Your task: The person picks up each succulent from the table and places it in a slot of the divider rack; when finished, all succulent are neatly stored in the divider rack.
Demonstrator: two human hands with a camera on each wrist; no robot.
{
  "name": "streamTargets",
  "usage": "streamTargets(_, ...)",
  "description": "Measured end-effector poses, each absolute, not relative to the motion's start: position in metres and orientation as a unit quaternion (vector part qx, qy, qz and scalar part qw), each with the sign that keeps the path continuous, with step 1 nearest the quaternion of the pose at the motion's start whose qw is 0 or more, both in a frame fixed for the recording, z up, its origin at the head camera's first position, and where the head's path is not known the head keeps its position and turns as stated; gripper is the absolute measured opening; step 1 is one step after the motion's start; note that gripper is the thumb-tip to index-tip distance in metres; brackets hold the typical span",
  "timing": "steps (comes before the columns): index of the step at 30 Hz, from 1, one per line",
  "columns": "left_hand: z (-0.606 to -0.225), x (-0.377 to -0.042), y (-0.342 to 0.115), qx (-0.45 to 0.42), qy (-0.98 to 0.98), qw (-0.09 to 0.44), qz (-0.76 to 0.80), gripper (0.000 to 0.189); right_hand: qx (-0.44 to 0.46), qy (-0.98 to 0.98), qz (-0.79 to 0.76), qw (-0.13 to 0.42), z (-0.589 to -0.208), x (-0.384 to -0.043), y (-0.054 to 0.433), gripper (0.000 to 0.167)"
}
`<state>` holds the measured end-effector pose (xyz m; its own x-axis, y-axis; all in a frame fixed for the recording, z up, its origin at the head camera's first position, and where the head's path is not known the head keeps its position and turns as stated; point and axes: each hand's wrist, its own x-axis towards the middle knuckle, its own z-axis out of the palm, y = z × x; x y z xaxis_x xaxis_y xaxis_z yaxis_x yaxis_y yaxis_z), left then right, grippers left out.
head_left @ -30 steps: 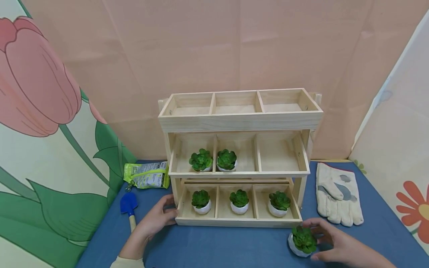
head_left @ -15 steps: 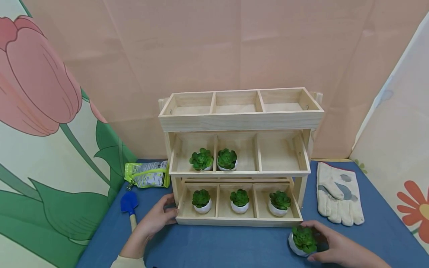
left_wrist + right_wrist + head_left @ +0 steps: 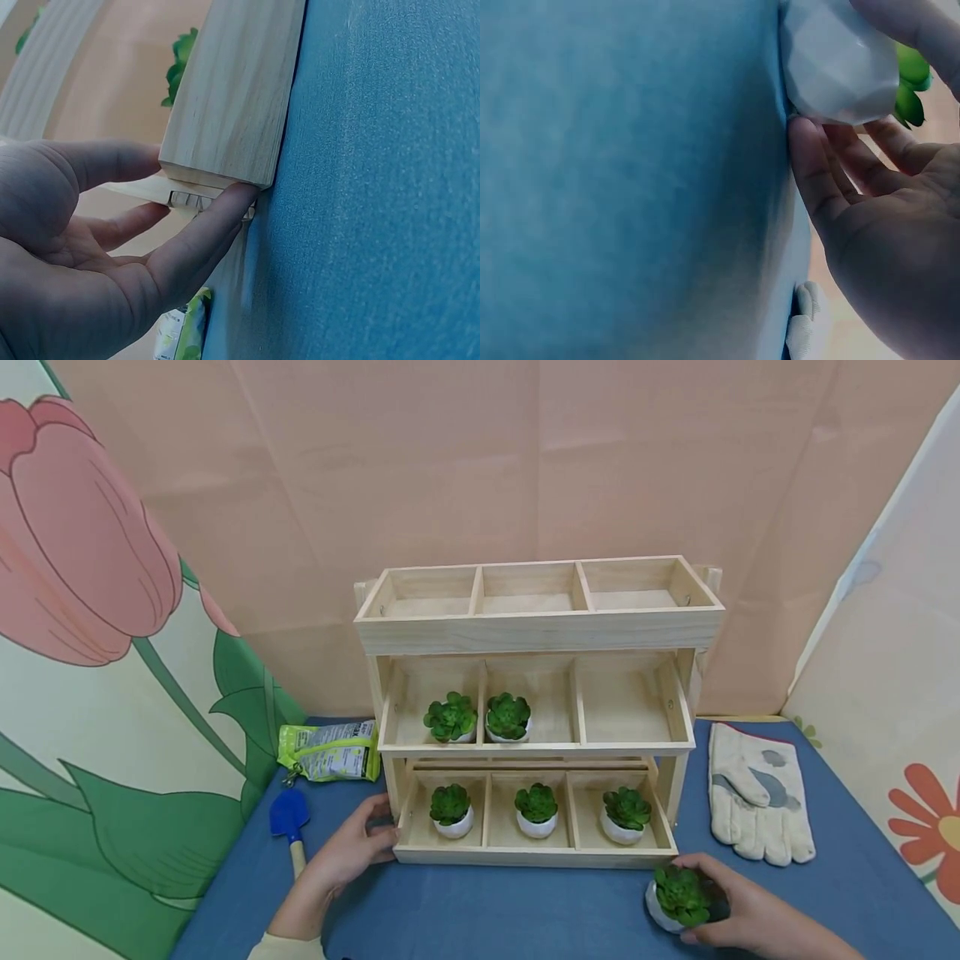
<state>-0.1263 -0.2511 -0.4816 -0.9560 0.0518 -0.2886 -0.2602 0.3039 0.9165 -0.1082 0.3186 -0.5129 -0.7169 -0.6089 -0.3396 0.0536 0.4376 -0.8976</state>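
Observation:
In the head view my right hand (image 3: pixel 750 906) holds a potted succulent (image 3: pixel 679 897) on the blue table, thumb on the near side and fingers behind. The right wrist view shows its white faceted pot (image 3: pixel 840 64) between thumb and fingers. My left hand (image 3: pixel 356 839) rests at the lower left corner of a three-tier wooden planter shelf (image 3: pixel 536 858); in the left wrist view its fairly straight fingertips (image 3: pixel 238 196) touch the end of the bottom box. Three potted succulents (image 3: pixel 536 803) stand in the bottom tier, one per compartment. Two more (image 3: pixel 507 717) sit in the middle tier's left and centre compartments.
Left of the shelf lie a green-and-grey bag (image 3: pixel 330 750) and a blue toy shovel (image 3: pixel 289 814) with a wooden handle. A pair of white work gloves (image 3: pixel 759 797) lies to the right. Behind the shelf rises a pinkish backdrop (image 3: pixel 525 460).
My right hand has moved slightly left, closing in around the pot, which stays nearly in place. My left hand and the shelf have not visibly moved.

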Motion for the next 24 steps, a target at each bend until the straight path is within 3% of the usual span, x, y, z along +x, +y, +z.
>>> streamTargets(24,-0.4803,-0.1263,-0.2506,-0.064,0.799,0.132,0.583,0.063,-0.182,0.812,-0.470,0.295,-0.5082,-0.1084,0.3197,0.069)
